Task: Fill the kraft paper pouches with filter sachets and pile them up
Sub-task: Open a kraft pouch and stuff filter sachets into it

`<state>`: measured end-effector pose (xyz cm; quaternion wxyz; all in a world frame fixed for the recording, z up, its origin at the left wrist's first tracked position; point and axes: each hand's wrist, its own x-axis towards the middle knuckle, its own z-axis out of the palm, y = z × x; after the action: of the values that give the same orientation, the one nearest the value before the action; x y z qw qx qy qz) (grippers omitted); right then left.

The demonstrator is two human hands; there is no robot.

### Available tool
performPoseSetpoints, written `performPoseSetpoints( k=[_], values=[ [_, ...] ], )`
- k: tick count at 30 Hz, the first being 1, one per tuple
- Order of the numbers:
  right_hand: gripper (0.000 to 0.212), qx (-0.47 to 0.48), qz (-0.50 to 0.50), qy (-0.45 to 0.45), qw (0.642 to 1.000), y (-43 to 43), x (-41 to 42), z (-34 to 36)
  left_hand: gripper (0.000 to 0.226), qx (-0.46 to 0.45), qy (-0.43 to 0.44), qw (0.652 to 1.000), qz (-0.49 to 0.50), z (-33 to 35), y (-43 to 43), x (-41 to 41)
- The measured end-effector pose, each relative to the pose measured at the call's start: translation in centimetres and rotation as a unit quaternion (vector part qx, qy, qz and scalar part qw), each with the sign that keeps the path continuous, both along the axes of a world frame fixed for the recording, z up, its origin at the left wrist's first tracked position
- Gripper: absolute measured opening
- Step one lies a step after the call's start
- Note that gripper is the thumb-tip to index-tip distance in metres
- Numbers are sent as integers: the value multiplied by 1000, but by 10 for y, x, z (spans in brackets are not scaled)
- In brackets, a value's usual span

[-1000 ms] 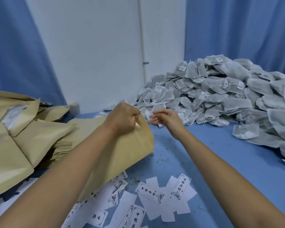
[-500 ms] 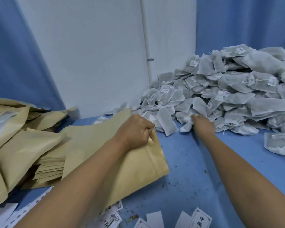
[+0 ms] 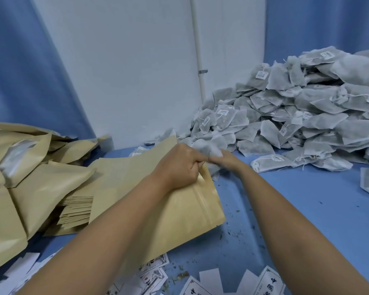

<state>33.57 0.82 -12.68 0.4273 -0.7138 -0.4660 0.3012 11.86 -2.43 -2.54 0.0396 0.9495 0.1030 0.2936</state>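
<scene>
Two hands (image 3: 179, 165) (image 3: 226, 159), one pouch (image 3: 179, 209), sachet wad (image 3: 209, 148).

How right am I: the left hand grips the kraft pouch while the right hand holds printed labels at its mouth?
The head view shows the left hand gripping the kraft pouch, but the right hand holds filter sachets at its mouth instead.

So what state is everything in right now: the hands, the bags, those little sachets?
Left hand: grips the top edge of the brown pouch.
Right hand: clutches a bunch of sachets at the pouch's mouth.
Sachet heap: loose, piled up.
Flat pouches: stacked, look empty.
Puffed pouches: piled at the left.
Paper labels: scattered, loose.
</scene>
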Motion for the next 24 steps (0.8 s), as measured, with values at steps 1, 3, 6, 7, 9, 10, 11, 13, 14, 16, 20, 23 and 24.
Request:
performPoseSetpoints(
  k=[1,3,6,7,9,10,11,13,14,16,20,23,24],
  values=[
    [79,-9,14,-52,999,5,-4,-5,13,4,1,1000,1,0,0,-2],
    [94,26,-19,-84,996,10,-12,-18,13,7,3,1000,5,0,1,-6],
    [111,108,-72,43,991,1,-18,-29,17,2,3,1000,3,0,1,-13],
    [111,118,-77,75,987,-5,-17,-28,17,5,4,1000,1,1,-1,-16],
    [97,145,-87,128,977,-22,-17,-23,20,18,2,1000,-5,2,-5,-24],
    [87,174,-92,176,964,-33,-19,-19,21,24,-1,1000,-4,3,-6,-29],
    [74,216,-86,242,942,-45,-21,-15,20,26,-7,1000,-2,3,-6,-35],
    [44,300,-42,401,864,-73,-27,-1,13,19,-9,1000,5,4,-11,-49],
    [33,326,0,480,815,-88,-30,6,10,18,-11,1000,9,4,-14,-54],
    [26,355,87,601,711,-117,-40,21,8,16,-9,1000,13,4,-23,-62],
    [46,300,225,669,642,-161,-75,44,8,-17,-27,999,7,7,-42,-71],
    [58,233,221,574,753,-172,-101,49,42,-159,-114,980,29,-1,-45,-72],
    [51,203,186,542,794,-173,-106,49,66,-253,-123,957,65,2,-49,-73]
  ],
)
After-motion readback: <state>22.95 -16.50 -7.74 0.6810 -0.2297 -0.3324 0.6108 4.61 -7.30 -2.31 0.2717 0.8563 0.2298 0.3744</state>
